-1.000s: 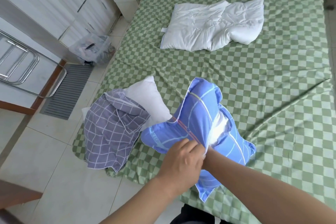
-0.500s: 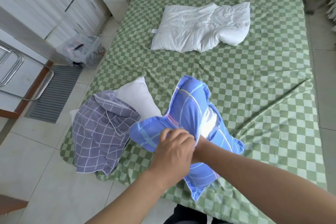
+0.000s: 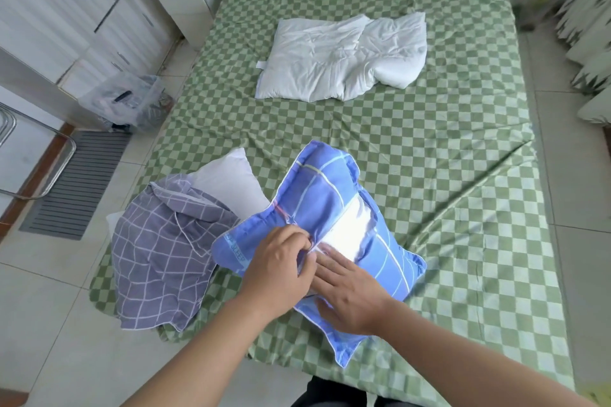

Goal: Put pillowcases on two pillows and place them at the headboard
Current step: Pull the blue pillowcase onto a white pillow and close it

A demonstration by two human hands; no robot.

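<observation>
Blue pillow (image 3: 334,208): foot of bed (image 3: 429,175), 6 o'clock, opening showing white.
Left hand (image 3: 277,261): pinching the case edge.
Right hand (image 3: 350,291): fingers flat, pressing the pillow.
White pillow (image 3: 340,56): 12 o'clock, bare.

One marking found. It stands on the blue checked fabric pillowcase (image 3: 330,218) with white and pale stripes, along the darker blue band at its left border, just left of the left hand (image 3: 277,261). The lettering is pale, runs lengthwise along the band and appears upside down from the head view. The closing letters look like "SLEEP"; the rest is too small and blurred to read. No other text, label, brand, number or sign is legible anywhere in view.
</observation>
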